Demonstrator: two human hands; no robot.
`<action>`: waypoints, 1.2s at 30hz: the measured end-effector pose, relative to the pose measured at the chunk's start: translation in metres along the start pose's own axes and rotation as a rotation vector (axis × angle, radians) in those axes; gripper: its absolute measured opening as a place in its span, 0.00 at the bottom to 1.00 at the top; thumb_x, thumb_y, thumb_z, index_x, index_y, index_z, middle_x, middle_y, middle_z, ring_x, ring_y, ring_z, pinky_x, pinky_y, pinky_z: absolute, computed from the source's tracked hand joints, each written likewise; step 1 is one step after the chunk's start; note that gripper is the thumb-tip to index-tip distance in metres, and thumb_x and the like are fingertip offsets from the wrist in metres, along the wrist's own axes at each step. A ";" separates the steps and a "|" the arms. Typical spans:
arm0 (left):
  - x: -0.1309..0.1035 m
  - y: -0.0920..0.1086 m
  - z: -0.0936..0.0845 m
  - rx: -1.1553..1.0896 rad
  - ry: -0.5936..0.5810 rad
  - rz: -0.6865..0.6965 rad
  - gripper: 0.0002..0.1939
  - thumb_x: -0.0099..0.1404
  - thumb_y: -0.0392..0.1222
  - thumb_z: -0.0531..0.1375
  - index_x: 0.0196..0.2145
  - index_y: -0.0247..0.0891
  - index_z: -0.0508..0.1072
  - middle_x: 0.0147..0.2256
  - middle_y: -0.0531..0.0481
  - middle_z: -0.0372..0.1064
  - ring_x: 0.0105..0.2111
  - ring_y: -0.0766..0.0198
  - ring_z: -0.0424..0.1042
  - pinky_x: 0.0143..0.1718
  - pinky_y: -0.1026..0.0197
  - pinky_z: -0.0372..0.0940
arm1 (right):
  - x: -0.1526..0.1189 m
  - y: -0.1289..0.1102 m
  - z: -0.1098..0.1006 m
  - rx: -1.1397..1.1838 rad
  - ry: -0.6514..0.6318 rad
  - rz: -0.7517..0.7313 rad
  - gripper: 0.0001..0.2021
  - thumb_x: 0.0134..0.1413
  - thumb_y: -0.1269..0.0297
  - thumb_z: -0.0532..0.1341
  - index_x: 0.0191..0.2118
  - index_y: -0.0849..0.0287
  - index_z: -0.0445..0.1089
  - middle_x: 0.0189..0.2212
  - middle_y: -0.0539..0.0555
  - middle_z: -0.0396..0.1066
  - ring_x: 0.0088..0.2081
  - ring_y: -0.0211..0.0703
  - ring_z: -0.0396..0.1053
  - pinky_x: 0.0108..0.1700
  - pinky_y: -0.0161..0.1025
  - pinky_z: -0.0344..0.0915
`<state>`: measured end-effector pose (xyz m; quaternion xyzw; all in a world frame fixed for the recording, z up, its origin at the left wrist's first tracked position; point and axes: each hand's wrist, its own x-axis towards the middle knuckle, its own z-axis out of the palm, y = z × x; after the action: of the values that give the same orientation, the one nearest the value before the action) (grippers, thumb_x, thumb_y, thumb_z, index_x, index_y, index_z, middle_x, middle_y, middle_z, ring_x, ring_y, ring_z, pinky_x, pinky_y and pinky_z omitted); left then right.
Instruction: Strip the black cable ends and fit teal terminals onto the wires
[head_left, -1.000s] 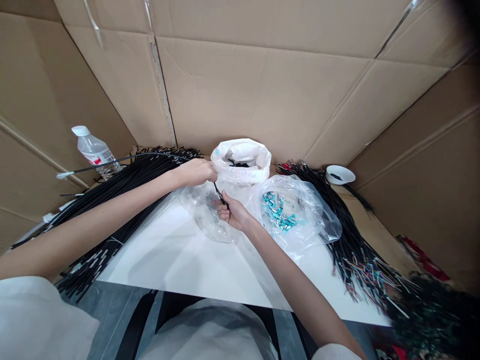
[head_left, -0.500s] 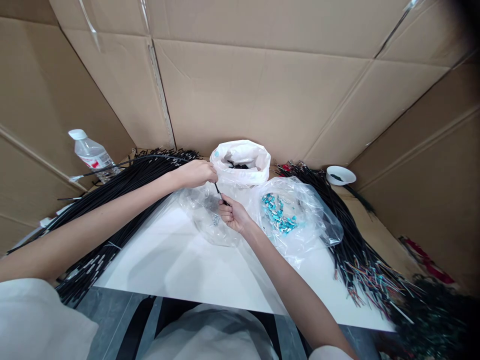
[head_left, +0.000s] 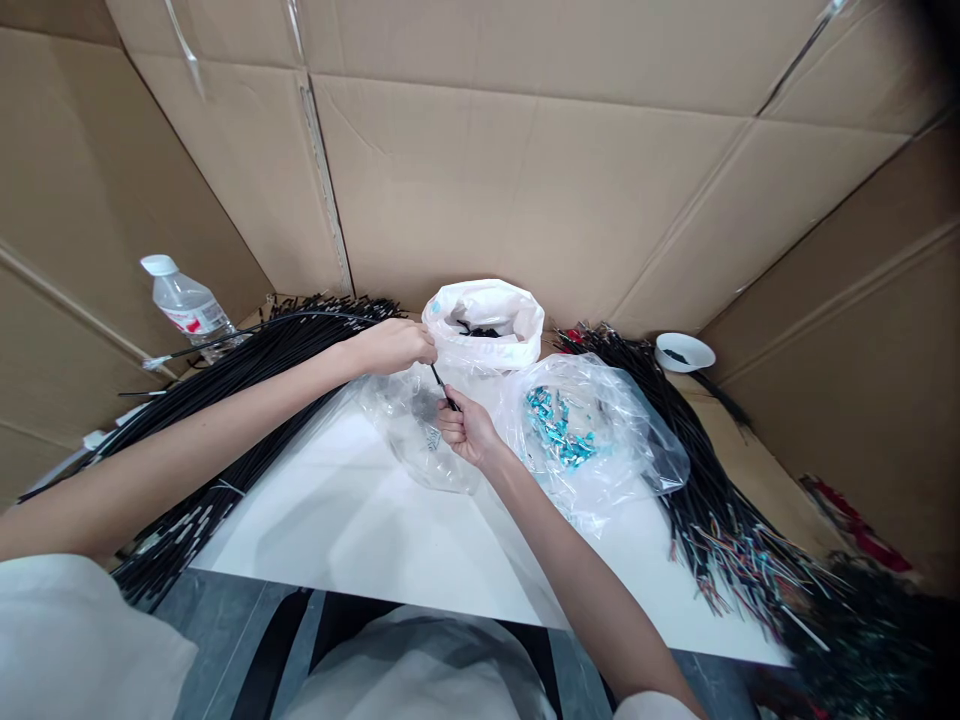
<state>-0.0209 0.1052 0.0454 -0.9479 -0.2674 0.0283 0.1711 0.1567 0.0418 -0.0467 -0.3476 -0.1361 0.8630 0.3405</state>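
Observation:
My left hand (head_left: 394,345) pinches a long black cable (head_left: 300,317) that arcs off to the left, its far tip near the water bottle. My right hand (head_left: 465,428) grips the cable's near end (head_left: 442,388) just below the left hand. Both hands meet above a small clear plastic bag (head_left: 416,430) lying on the white table (head_left: 360,520). Behind them stands a white bag (head_left: 484,322) with black pieces inside. To the right lies a clear bag of teal connectors (head_left: 559,425).
A thick pile of black cables (head_left: 225,400) covers the left side. Another bundle with coloured wire ends (head_left: 720,540) lies on the right, near a small white bowl (head_left: 684,352). A water bottle (head_left: 184,305) stands at back left. Cardboard walls (head_left: 525,150) enclose the table.
My hands stay almost where they were, working the cable end. The cable's far tip has shifted slightly along the left side, and the view has moved a little.

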 end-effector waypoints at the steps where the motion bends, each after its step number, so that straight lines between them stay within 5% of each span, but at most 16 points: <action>1: 0.000 0.000 0.000 -0.003 -0.003 -0.001 0.15 0.62 0.23 0.56 0.33 0.39 0.78 0.34 0.50 0.78 0.36 0.61 0.73 0.36 0.62 0.60 | 0.000 0.001 0.001 -0.002 0.006 -0.005 0.23 0.74 0.58 0.47 0.25 0.59 0.59 0.12 0.37 0.40 0.13 0.27 0.33 0.12 0.25 0.34; 14: -0.002 -0.001 0.003 -0.024 -0.016 -0.021 0.15 0.62 0.24 0.56 0.35 0.40 0.79 0.36 0.50 0.78 0.38 0.62 0.72 0.37 0.62 0.60 | 0.000 0.004 -0.001 -0.024 -0.025 -0.010 0.23 0.73 0.57 0.46 0.26 0.59 0.61 0.12 0.38 0.40 0.13 0.29 0.33 0.12 0.25 0.36; 21: -0.004 -0.002 0.002 -0.056 -0.008 -0.027 0.16 0.62 0.24 0.56 0.36 0.40 0.79 0.35 0.50 0.78 0.38 0.61 0.73 0.37 0.62 0.61 | 0.000 0.000 0.000 -0.057 -0.074 -0.051 0.17 0.68 0.54 0.56 0.33 0.63 0.67 0.18 0.44 0.56 0.15 0.26 0.40 0.12 0.23 0.38; 30: -0.002 -0.001 0.000 0.004 -0.050 -0.028 0.15 0.63 0.25 0.55 0.37 0.40 0.79 0.36 0.49 0.78 0.40 0.60 0.73 0.39 0.62 0.61 | 0.002 0.007 0.004 -0.139 0.059 -0.172 0.23 0.71 0.57 0.48 0.25 0.60 0.63 0.13 0.38 0.40 0.14 0.29 0.32 0.13 0.27 0.35; 36: -0.001 -0.002 0.001 -0.009 -0.034 -0.039 0.14 0.64 0.25 0.56 0.36 0.39 0.79 0.37 0.48 0.79 0.39 0.60 0.73 0.37 0.61 0.61 | 0.006 0.016 -0.003 -0.218 0.153 -0.271 0.18 0.61 0.54 0.60 0.24 0.58 0.60 0.13 0.37 0.40 0.15 0.27 0.32 0.14 0.28 0.32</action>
<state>-0.0228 0.1065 0.0446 -0.9426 -0.2889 0.0399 0.1626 0.1479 0.0340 -0.0589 -0.4255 -0.2483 0.7603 0.4234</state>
